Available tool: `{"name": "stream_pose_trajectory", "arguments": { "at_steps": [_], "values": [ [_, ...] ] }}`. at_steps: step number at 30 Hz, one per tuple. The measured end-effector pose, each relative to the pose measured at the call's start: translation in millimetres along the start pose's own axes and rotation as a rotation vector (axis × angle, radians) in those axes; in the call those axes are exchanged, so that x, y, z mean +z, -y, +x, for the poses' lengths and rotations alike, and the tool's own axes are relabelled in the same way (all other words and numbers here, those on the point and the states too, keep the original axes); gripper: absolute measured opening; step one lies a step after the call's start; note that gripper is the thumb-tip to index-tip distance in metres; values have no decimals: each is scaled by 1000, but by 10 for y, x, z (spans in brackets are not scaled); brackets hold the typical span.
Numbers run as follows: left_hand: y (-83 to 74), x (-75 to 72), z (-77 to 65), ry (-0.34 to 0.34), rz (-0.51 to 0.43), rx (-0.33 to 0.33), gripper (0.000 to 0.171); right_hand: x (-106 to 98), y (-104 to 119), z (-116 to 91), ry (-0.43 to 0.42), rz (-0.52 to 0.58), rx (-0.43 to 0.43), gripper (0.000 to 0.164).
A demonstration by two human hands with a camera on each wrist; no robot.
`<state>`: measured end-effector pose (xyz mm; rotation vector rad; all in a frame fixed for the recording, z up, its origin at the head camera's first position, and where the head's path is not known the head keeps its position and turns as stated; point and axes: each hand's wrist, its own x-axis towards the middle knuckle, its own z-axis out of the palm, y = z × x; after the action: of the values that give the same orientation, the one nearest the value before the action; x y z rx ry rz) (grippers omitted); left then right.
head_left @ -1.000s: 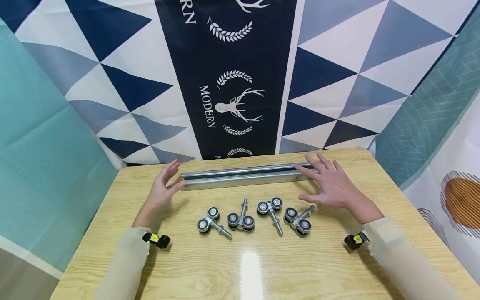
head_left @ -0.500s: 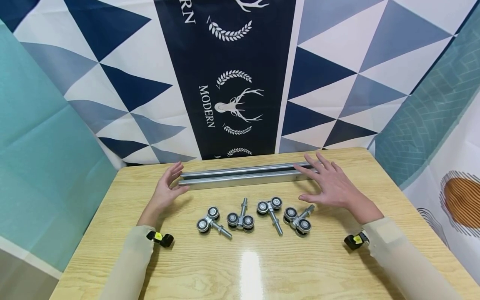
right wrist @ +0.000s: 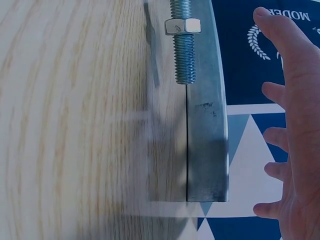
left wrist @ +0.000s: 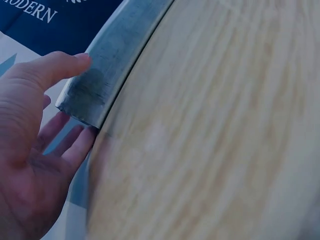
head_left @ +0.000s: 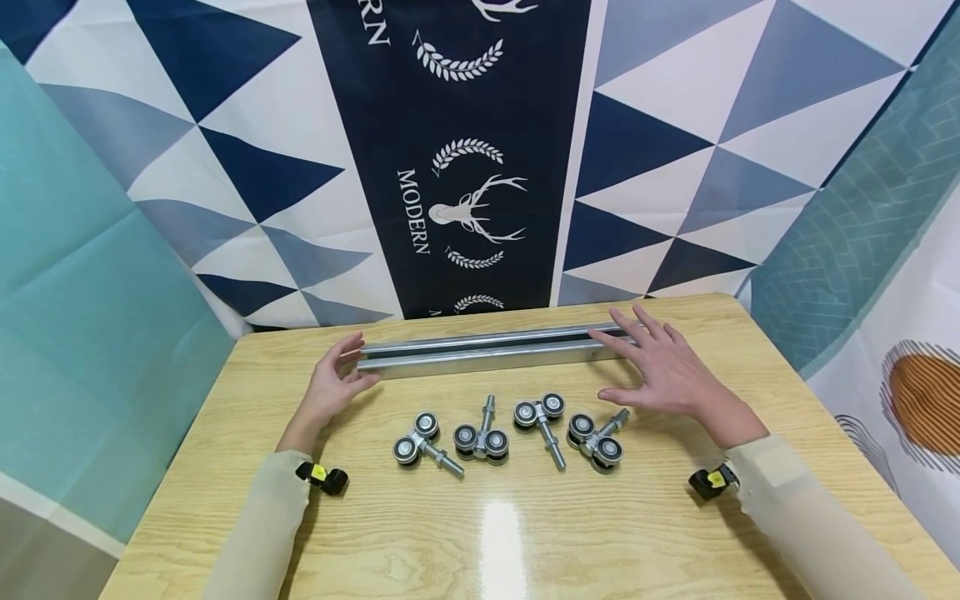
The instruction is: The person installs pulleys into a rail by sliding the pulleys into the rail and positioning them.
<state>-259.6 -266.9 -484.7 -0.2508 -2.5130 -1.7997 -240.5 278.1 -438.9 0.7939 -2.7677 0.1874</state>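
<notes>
Nearest, the person's two sleeved forearms reach in over the wooden worktop (head_left: 405, 542), one toward each side. Beyond its bare front part, around the middle, four metal roller pieces lie loose in a row: the leftmost roller (head_left: 422, 442), the second roller (head_left: 482, 440), the third roller (head_left: 543, 421) and the rightmost roller (head_left: 594, 438). Their threaded stems point different ways, and none touches the rail.

Farther back, the two hands are well apart. The left hand (head_left: 330, 387) is at the left end of the metal rail (head_left: 480, 361), thumb before its near face and other fingers around the end; whether they press on it cannot be told. The right hand (head_left: 667, 371) is spread wide by the opposite end, holding nothing; the right wrist view shows a gap between fingers and metal.

The rail lies near the worktop's far edge, roughly parallel to it. The work looks to be at its outset: the parts are laid out, the left hand has reached the rail, and any joining of rollers to rail appears wholly undone. No roller shows in its visible slot, though the right hand partly covers that end.
</notes>
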Motion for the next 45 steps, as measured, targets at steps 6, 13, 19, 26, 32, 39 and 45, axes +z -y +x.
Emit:
{"name": "stream_pose_trajectory", "arguments": {
  "at_steps": [6, 13, 19, 26, 32, 39, 45],
  "values": [
    [51, -11, -7, -12, -1, -31, 82, 2, 22, 2, 9, 6, 3, 93],
    [80, -24, -15, -30, 48, -69, 76, 7, 41, 9, 14, 12, 1, 92],
    [76, -39, -4, -30, 38, -93, 72, 3, 44, 20, 18, 8, -5, 92],
    [147, -76, 49, -17, 29, -91, 70, -18, 44, 38, 18, 10, -8, 91],
    [137, -69, 83, -16, -6, -91, 69, -26, 41, 55, 10, 12, -14, 91],
    [141, -72, 100, -19, -32, -84, 68, -89, 56, 102, 41, 5, -9, 92],
    [137, -86, 100, -3, -19, -95, 69, -213, 83, 141, 50, 67, -14, 90]
  ]
}}
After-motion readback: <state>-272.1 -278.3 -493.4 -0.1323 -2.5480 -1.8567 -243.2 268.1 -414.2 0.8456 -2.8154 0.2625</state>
